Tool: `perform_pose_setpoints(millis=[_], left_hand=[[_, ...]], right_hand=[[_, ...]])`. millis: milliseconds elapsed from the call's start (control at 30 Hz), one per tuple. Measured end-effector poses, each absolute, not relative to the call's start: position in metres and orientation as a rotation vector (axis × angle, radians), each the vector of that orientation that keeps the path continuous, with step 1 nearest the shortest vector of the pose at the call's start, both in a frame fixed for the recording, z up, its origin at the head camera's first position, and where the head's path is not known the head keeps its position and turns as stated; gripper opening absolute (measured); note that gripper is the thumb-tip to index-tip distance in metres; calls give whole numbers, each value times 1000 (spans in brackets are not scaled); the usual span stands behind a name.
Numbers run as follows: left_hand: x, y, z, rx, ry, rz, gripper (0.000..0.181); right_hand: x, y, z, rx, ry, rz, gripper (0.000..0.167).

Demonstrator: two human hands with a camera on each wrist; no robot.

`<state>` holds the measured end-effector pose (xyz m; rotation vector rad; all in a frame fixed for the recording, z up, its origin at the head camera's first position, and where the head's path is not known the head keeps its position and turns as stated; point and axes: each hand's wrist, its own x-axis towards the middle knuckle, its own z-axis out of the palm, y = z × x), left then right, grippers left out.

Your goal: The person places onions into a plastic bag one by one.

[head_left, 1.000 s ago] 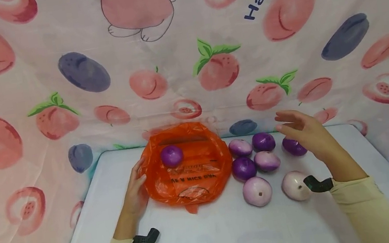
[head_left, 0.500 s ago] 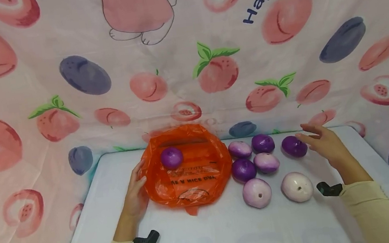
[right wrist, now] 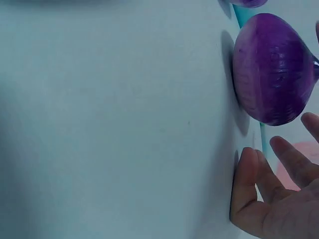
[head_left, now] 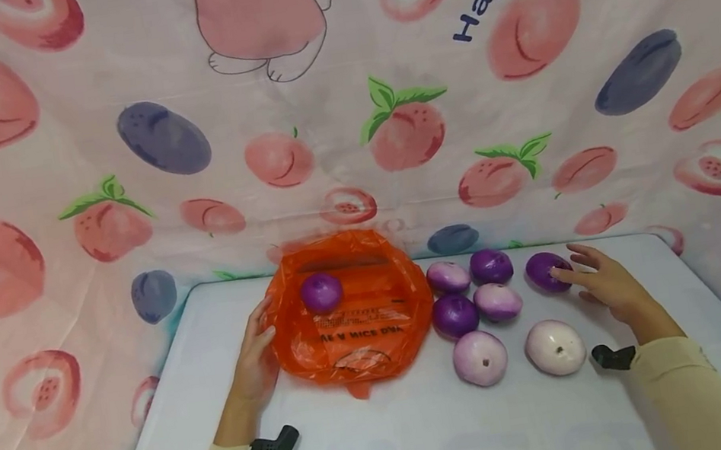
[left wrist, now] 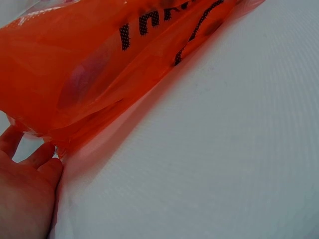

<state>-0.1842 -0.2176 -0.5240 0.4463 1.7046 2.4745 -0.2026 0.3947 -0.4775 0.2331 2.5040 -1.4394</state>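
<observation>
**My right hand at back-right purple onion, fingers spread**

Not gripping: fingers loosely bent beside it, thumb tip overlapping it in head view; can't tell if I'm touching. Onion is on the white table, near its back edge. My left hand touches the left side of the orange bag; can't tell if those fingers pinch plastic. One onion in bag. Onion cluster just right of it; pale onion nearer me.

You have eight onions, one inside your single bag and seven outside it, plus one table, one backdrop, two hands and two wrist cameras.
</observation>
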Motion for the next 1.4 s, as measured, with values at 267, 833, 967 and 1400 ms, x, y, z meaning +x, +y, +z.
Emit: perform_pose_setpoints(millis=[267,833,967,1400], left_hand=[[-183,-218,-524,450,1707,2471,57],[-185,-219,-528,437,1689,2489,58],[-186,-218,-528,452,1683,2483,57],[-187,-216,-524,405,1719,2485,57]], right_hand=[[-202,395,-483,218,2544,-1315,102],[-205,392,-482,131,2650,-1155,94],[-205,395,-483,131,2641,-1153,92],[-209,402,-482,141,2524,-1237,91]])
